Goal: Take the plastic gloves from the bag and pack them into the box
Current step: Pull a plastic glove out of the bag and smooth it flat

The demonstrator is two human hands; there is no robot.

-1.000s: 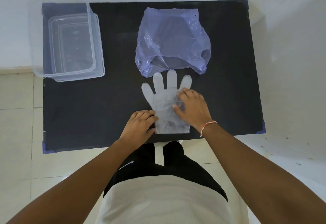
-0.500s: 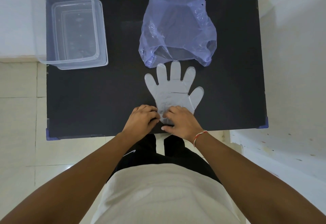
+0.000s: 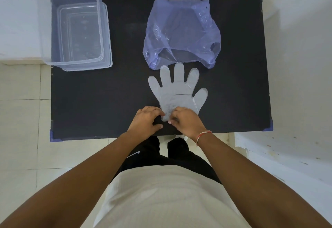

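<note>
A clear plastic glove (image 3: 177,91) lies flat on the black table (image 3: 107,102), fingers pointing away from me toward the bag. Both hands rest on its cuff end near the table's front edge. My left hand (image 3: 146,121) has its fingertips curled at the cuff's left corner. My right hand (image 3: 186,121) pinches the cuff from the right and hides its lower edge. The purple plastic bag (image 3: 181,33) sits just beyond the glove with its mouth open toward me. The clear plastic box (image 3: 80,32) stands at the far left, with nothing visible inside.
The table's front edge runs just under my wrists, with blue tape at its corners (image 3: 268,126). A white wall borders the far side and the right. Tiled floor (image 3: 19,112) lies to the left.
My right hand slid from the glove's palm down to the cuff, uncovering the thumb. My left hand stayed at the cuff, and the two hands have drawn together.
</note>
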